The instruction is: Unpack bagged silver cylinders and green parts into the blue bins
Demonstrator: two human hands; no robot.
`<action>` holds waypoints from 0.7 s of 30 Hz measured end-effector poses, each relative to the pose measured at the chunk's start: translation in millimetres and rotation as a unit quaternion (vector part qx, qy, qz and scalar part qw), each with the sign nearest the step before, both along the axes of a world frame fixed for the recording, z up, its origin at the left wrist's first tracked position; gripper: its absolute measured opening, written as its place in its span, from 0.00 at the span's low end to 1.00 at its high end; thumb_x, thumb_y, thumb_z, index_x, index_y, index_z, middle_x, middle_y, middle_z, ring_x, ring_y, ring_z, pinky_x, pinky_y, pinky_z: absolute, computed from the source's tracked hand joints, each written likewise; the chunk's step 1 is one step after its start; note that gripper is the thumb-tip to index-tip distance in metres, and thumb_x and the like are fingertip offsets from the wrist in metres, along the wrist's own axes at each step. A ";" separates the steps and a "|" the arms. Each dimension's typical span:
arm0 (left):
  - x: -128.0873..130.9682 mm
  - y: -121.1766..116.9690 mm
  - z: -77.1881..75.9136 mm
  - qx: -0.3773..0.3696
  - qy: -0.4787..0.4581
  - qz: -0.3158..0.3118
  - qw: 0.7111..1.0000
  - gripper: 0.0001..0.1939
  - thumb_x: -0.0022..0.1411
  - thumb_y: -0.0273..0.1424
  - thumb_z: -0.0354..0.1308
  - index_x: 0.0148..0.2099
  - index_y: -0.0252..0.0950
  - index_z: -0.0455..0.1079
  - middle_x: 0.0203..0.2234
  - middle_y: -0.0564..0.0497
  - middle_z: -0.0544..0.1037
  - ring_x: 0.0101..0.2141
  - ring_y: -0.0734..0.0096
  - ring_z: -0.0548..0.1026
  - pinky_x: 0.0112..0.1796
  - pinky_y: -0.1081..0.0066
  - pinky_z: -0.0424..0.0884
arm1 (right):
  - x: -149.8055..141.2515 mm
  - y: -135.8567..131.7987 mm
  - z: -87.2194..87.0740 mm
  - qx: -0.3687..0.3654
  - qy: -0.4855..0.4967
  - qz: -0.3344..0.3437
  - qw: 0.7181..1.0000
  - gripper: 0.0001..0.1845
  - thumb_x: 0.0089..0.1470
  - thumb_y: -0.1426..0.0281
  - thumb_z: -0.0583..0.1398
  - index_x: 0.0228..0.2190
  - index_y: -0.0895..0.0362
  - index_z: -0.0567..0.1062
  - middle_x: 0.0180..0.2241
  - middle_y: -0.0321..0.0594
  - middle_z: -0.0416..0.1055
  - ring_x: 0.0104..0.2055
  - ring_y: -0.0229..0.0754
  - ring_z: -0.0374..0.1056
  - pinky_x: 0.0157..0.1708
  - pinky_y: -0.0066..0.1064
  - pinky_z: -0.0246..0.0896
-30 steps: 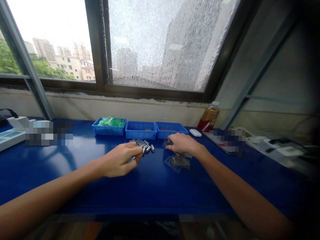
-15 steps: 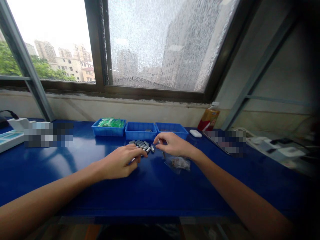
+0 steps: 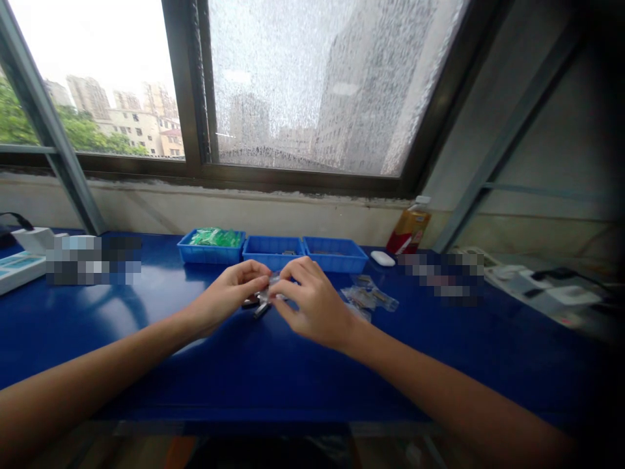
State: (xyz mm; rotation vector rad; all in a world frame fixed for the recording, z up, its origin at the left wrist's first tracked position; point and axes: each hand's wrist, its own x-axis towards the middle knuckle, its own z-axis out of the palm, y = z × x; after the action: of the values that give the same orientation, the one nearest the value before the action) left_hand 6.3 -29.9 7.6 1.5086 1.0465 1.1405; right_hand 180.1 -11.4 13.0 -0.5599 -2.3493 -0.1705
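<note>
My left hand (image 3: 230,293) and my right hand (image 3: 312,299) meet over the middle of the table. Between their pinched fingertips is a small clear plastic bag (image 3: 274,279). Fingers cover much of it, and its contents cannot be made out. Just beneath the hands lie small silvery metal pieces (image 3: 261,310), mostly hidden by the fingers. To the right of my right hand, several clear bags with small parts (image 3: 364,298) lie on the blue tabletop (image 3: 273,384).
Three blue trays stand along the wall: a left tray (image 3: 184,253) with green packets, a middle tray (image 3: 258,259) and a right tray (image 3: 336,262) with small parts. A white case (image 3: 382,258) and a drink bottle (image 3: 410,228) stand right of them. White power strips (image 3: 22,268) lie at far left.
My right hand has moved left and toward me from the bags, and a clear bag now shows between both hands. My left hand has risen slightly and come to meet it.
</note>
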 end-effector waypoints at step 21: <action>-7.0 1.6 1.9 -0.047 0.007 0.027 0.998 0.22 0.59 0.45 0.46 0.34 0.31 0.70 0.28 0.49 0.71 0.30 0.70 0.67 0.30 0.70 0.61 | -2.5 15.2 -8.5 -0.207 0.163 0.030 0.964 0.12 0.51 0.75 0.53 0.33 0.58 0.76 0.29 0.40 0.70 0.29 0.36 0.64 0.31 0.29 0.59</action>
State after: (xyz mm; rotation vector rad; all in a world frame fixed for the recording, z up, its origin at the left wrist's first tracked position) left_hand -0.8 -28.3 9.5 1.4237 1.1411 1.1034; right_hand 177.6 3.8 4.5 -0.6559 -2.0764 0.4212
